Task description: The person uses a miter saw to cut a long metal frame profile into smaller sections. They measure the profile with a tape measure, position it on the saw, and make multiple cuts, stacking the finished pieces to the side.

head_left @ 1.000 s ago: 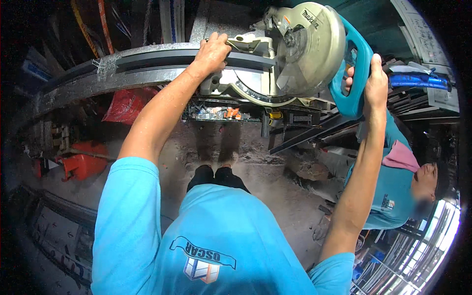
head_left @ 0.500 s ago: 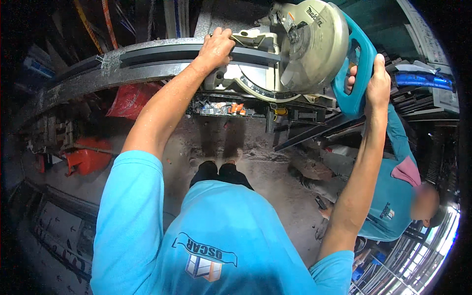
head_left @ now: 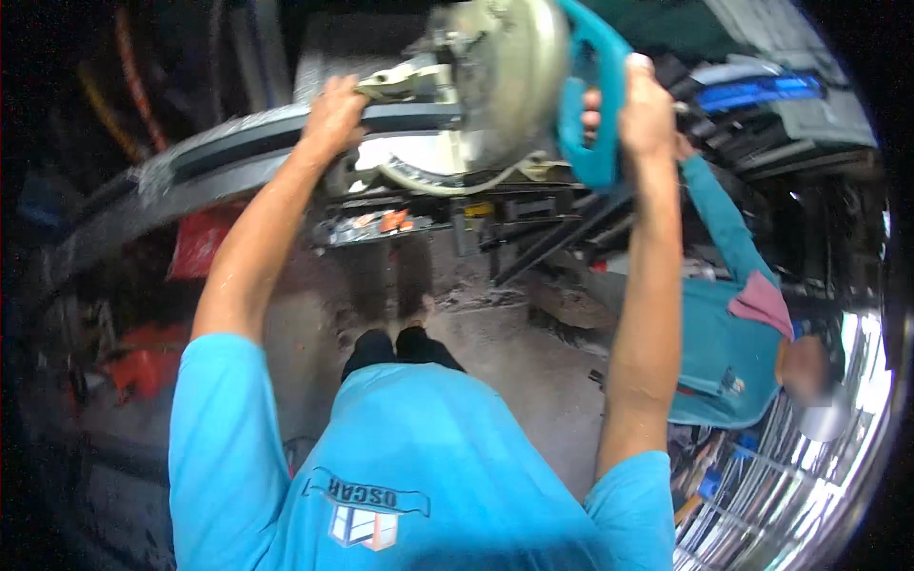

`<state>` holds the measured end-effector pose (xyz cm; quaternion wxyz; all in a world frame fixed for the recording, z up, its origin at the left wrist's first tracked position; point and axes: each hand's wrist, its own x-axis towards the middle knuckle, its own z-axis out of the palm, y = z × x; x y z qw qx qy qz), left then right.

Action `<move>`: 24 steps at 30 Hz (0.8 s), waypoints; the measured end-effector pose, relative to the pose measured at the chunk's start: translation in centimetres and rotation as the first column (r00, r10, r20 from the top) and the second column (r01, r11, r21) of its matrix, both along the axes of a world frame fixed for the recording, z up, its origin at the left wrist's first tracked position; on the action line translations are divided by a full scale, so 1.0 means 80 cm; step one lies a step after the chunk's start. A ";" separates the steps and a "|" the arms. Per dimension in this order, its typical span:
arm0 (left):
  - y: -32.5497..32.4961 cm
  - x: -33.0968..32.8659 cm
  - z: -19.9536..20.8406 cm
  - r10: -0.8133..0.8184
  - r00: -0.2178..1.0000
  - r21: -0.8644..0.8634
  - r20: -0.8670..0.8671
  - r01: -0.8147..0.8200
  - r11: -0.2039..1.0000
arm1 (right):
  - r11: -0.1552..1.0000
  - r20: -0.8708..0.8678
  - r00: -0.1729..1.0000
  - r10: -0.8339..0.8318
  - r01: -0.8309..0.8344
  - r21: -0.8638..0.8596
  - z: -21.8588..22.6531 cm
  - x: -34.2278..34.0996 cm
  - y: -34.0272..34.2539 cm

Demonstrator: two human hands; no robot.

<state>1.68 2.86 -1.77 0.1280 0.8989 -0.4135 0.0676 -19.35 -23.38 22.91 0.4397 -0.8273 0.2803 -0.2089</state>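
A mitre saw (head_left: 519,71) with a pale metal guard stands at the far side, smeared by motion. My right hand (head_left: 647,109) is wrapped round its teal D-shaped handle (head_left: 601,157). A long dark metal bar (head_left: 405,119) lies along the saw's fence and runs off to the left. My left hand (head_left: 335,116) is closed over this bar, left of the guard. Below the bar is the saw's pale base (head_left: 447,186) with a curved front edge. The guard hides the blade and the bar's right end.
A co-worker in a teal shirt (head_left: 728,347) is close on my right, one arm reaching toward stacked metal lengths (head_left: 790,152). A blue wrapped bundle (head_left: 762,90) lies there. Small packets (head_left: 371,226) sit under the saw. A red bag (head_left: 202,243) and an orange container (head_left: 143,366) are at left.
The view has turned, so the saw and both my hands appear further left. My grips on the bar and handle look unchanged. The co-worker has shifted, and the phone-like object in their hand no longer shows.
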 end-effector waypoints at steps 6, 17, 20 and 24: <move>-0.009 -0.011 0.015 0.028 0.999 -0.009 -0.029 -0.028 1.000 | 0.998 0.008 0.999 -0.040 0.039 0.042 0.006 -0.003 0.008; -0.007 -0.015 0.021 0.047 0.998 0.026 0.035 -0.048 0.999 | 0.998 -0.025 1.000 -0.002 0.004 0.059 0.042 0.014 0.008; -0.003 -0.018 0.025 0.075 0.996 0.105 0.037 -0.078 0.991 | 0.998 -0.055 0.998 0.008 -0.005 0.069 0.041 0.025 0.005; -0.010 -0.016 0.018 0.074 0.996 0.097 0.052 -0.079 0.992 | 0.986 -0.023 1.000 -0.011 0.015 0.165 0.041 0.014 0.000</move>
